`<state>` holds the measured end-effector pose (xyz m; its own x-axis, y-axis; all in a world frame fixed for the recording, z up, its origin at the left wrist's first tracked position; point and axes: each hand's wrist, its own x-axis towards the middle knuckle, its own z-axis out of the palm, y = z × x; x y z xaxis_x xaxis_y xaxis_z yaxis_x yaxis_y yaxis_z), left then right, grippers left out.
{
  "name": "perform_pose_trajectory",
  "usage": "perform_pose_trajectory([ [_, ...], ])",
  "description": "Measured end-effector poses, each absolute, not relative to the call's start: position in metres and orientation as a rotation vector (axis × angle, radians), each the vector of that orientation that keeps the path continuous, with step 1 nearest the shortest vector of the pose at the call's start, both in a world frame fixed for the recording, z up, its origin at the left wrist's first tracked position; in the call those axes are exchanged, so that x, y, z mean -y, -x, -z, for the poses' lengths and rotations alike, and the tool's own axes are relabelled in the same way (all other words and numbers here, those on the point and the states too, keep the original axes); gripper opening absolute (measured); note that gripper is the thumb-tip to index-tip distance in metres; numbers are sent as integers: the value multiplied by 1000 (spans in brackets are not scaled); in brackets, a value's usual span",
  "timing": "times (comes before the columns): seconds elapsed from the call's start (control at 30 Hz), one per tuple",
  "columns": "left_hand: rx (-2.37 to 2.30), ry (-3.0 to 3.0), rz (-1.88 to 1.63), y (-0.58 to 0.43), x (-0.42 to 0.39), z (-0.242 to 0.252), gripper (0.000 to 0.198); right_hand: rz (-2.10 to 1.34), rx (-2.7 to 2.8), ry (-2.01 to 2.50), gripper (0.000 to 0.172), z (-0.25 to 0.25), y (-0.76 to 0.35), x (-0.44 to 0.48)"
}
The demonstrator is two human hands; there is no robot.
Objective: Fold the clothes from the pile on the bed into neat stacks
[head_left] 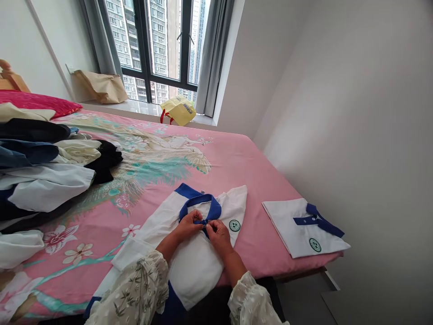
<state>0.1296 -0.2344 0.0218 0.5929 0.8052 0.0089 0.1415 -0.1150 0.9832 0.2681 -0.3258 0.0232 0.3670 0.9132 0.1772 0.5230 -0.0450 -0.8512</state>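
A white polo shirt (196, 264) with a blue collar and a round green badge lies face up on the pink bedspread (237, 162), close to me. My left hand (187, 224) and my right hand (218, 232) meet just below the collar. Both pinch the blue placket, fingers closed on the fabric. A second white polo shirt (297, 230) of the same kind lies folded to the right, near the bed's corner.
A pile of dark and white clothes (43, 167) covers the bed's left side. On the window sill stand a brown paper bag (101, 86) and a yellow bag (179, 109). A white wall runs close along the right of the bed.
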Motion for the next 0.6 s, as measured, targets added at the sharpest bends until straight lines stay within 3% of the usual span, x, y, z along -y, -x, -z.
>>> perform_pose_trajectory([
  [0.1,-823,-1637,-678,-130,236,-25,25,-614,1305,1719,25,-26,-275,320],
  [0.37,-860,-1694,-627,-130,238,-32,20,-660,1348,1791,4,-32,-278,311],
  [0.6,-910,-1699,-539,-129,232,-33,22,-319,1420,1906,2,-27,-261,323],
])
